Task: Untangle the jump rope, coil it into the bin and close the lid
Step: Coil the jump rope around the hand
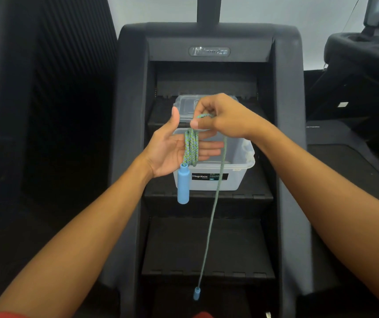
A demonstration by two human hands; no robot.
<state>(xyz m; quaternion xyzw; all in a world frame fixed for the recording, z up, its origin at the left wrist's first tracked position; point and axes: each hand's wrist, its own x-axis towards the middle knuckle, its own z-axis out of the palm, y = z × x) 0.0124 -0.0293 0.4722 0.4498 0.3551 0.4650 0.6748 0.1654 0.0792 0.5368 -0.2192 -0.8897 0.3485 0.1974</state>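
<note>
My left hand (171,150) is held flat, palm up, thumb raised, with several turns of the green-blue jump rope (191,146) wound round its fingers. One blue handle (183,183) hangs just below that hand. My right hand (224,117) pinches the rope above the left fingers. From it the free length drops straight down to the second blue handle (196,293), which dangles near the bottom. Behind both hands stands the clear plastic bin (239,171), open, on a black step. Its clear lid (185,103) lies behind it.
The bin rests on a stair-climber machine with black steps (206,246) and grey side walls (128,134). Dark equipment stands at the left and another machine (362,49) at the right. A red garment edge shows at the bottom.
</note>
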